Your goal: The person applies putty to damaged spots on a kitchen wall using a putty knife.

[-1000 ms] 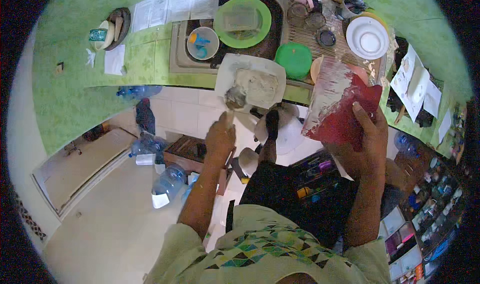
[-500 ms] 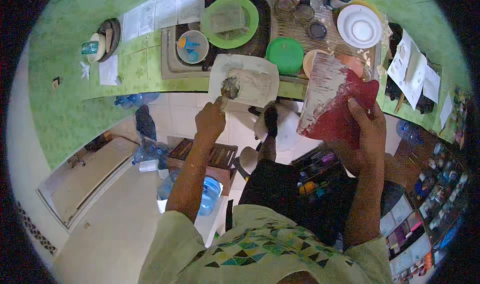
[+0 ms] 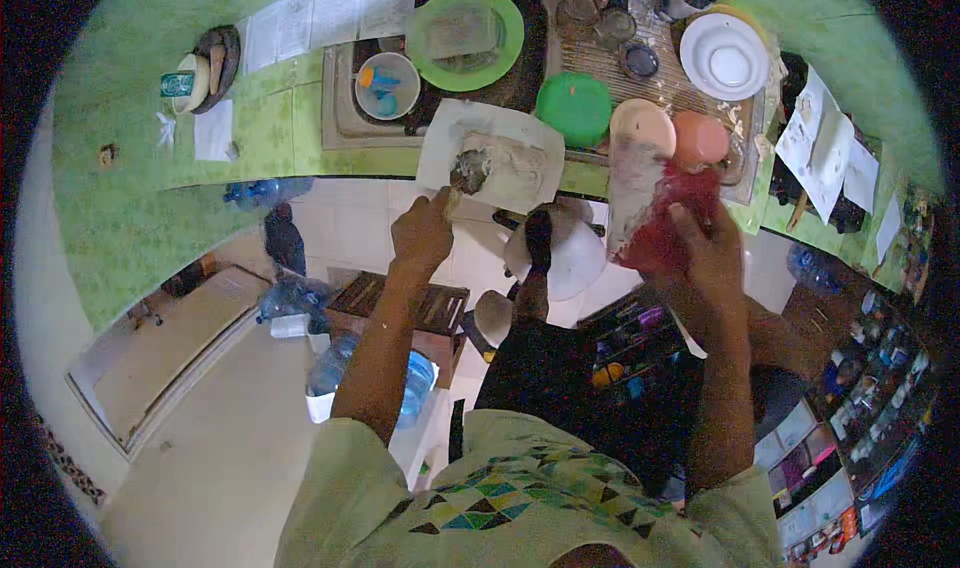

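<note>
My left hand (image 3: 425, 228) is closed on the pale handle of a brush (image 3: 455, 193), whose grey head (image 3: 470, 170) is in a square white tray (image 3: 535, 138) at the sink's front edge. The tray holds a pale, pasty substance. My right hand (image 3: 705, 243) grips a flat red piece (image 3: 660, 243), heavily streaked with white over its left part and slightly blurred. Behind that piece stand a peach bowl (image 3: 640, 120) and a coral cup (image 3: 700, 136). A green plastic plate (image 3: 572, 108) lies right of the tray.
The sink (image 3: 340, 133) holds a large green bowl (image 3: 505, 33) and a white bowl (image 3: 410, 83). The drainboard carries dark cups (image 3: 615, 28) and white dishes (image 3: 725, 53). Papers (image 3: 810, 148) lie at the right. Below are water jugs (image 3: 330, 368) and a wooden crate (image 3: 395, 298).
My left hand has moved up toward the tray with the brush. The red piece in my right hand has shifted left and is blurred, uncovering the peach bowl and coral cup.
</note>
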A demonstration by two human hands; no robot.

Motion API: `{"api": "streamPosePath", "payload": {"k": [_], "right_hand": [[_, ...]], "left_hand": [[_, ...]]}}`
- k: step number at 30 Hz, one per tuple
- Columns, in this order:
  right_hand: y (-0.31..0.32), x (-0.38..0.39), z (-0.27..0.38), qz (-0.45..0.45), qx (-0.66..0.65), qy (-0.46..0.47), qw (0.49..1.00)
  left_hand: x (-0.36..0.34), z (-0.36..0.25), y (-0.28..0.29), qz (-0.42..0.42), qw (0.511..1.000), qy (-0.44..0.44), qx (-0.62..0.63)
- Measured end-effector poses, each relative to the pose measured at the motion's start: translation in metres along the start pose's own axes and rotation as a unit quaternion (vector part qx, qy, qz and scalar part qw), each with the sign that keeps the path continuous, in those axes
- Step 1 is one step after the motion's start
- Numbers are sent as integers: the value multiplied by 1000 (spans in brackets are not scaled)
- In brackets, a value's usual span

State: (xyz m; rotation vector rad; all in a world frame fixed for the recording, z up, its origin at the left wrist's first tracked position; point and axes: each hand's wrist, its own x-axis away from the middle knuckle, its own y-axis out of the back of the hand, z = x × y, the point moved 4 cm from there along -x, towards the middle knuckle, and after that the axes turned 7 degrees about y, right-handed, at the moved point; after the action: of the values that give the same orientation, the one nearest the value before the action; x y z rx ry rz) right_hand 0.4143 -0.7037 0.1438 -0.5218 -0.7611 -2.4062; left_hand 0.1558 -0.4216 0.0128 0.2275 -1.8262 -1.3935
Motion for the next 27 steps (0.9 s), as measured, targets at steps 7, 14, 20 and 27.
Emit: {"api": "streamPosePath", "payload": {"k": [7,14,20,27], "right_hand": [[-49,-12,-106,149,56,-14,987],[-43,-8,-62,115,22,56,992],[-35,-16,-77,94,62,70,991],[-41,-20,-90,75,34,48,995]], "left_hand": [[-31,13,-6,127,992,1,6],[-41,51,-33,143,989,-18,39],[-35,61,-53,51,973,-214,74],[-24,77,-86,71,965,-143,209]]}}
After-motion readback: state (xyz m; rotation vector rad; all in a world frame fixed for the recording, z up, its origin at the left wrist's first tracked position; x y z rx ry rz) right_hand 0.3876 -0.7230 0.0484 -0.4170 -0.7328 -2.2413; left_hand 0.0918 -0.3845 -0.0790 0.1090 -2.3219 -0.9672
